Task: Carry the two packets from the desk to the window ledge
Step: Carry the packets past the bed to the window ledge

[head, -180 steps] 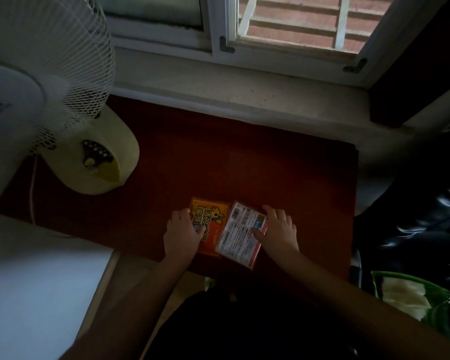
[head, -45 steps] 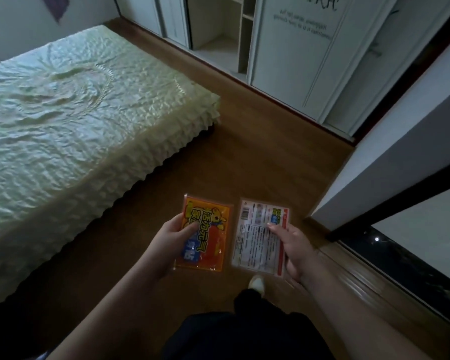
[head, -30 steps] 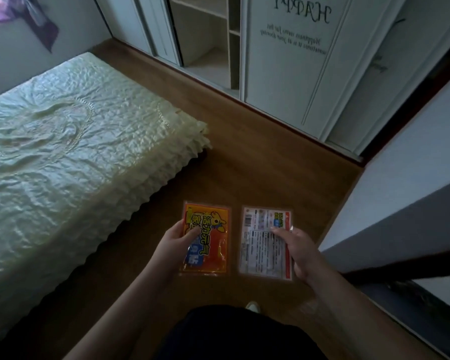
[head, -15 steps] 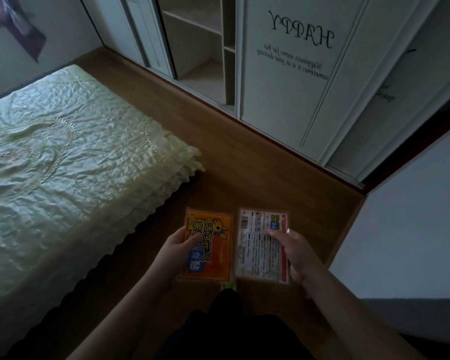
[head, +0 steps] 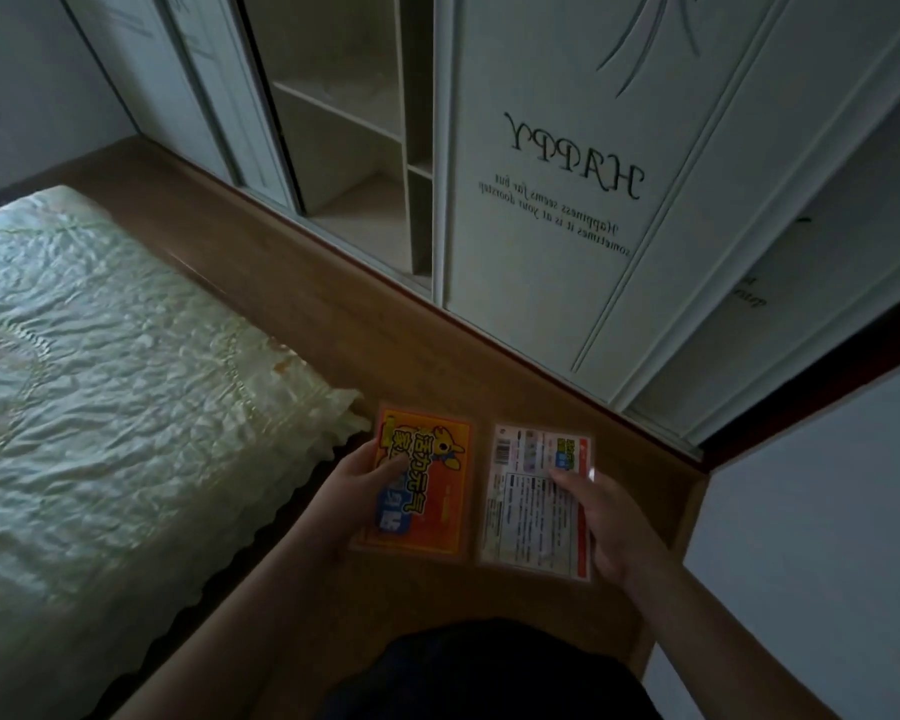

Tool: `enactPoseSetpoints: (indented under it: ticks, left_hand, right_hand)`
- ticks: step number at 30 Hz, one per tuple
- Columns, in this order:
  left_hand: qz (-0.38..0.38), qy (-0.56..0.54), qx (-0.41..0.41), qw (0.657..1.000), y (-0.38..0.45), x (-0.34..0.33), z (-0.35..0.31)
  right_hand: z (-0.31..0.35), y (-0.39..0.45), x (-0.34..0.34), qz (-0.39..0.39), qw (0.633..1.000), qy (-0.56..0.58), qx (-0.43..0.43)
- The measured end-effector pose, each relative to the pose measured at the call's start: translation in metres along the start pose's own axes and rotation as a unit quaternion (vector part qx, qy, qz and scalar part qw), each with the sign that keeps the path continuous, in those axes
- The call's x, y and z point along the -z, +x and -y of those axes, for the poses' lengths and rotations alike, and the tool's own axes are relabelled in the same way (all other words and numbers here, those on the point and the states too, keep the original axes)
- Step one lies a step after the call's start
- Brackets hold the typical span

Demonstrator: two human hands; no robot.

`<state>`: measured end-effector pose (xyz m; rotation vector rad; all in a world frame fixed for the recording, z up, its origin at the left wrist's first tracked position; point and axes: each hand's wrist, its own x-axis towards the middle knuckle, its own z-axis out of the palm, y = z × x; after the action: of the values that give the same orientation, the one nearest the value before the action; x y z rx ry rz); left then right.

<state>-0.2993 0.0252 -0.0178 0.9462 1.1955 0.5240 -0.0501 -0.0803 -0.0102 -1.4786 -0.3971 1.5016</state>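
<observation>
I hold both packets flat in front of me above a wooden floor. My left hand (head: 357, 485) grips the orange packet (head: 427, 485) by its left edge, thumb on its face; it shows a cartoon animal and yellow characters. My right hand (head: 601, 517) grips the white packet (head: 528, 504), printed with small text and a barcode and edged in red, by its right side. The two packets sit side by side, almost touching. Neither the desk nor the window ledge is in view.
A bed with a pale green quilted cover (head: 100, 397) fills the left. Ahead stands a white wardrobe (head: 567, 200) with one sliding door open on bare shelves (head: 354, 148). A white wall corner (head: 811, 511) juts in at the right. Wooden floor (head: 385, 335) runs between bed and wardrobe.
I have left the desk and window with a packet in each hand and turned into the room. Over the last second the wardrobe has come closer; my grip is unchanged.
</observation>
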Motion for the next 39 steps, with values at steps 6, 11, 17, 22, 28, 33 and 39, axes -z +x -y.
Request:
enactPoseSetpoints:
  ticks: [6,11,17,22,28,33,39]
  left_hand:
    - [0.001,-0.01,0.021,1.0,0.065,-0.006,-0.037]
    - [-0.031,-0.034,0.038,0.998,0.137,-0.01,-0.074]
    - [-0.085,-0.077,0.04,0.993,0.218,-0.013,-0.13]
    - [-0.106,-0.128,0.021,0.986,0.268,-0.006,-0.176]
    - [-0.162,-0.175,0.014,0.971,0.316,0.039,-0.203]
    - [-0.186,-0.215,0.009,0.959,0.356,0.1,-0.221]
    - [-0.191,-0.24,-0.004,0.952,0.41,0.188,-0.263]
  right_hand:
    - [0.048,0.077,-0.005,0.016,1.0,-0.02,-0.01]
    - [0.1,0.164,-0.002,0.046,0.998,-0.036,-0.015]
    - [0.177,0.27,-0.006,0.083,0.994,-0.066,-0.025]
    - [0.228,0.339,-0.03,0.119,0.988,-0.094,-0.025]
    - [0.262,0.411,-0.082,0.153,0.98,-0.118,-0.045]
    - [0.279,0.469,-0.146,0.181,0.975,-0.119,-0.057]
    - [0.308,0.536,-0.245,0.201,0.971,-0.121,-0.055]
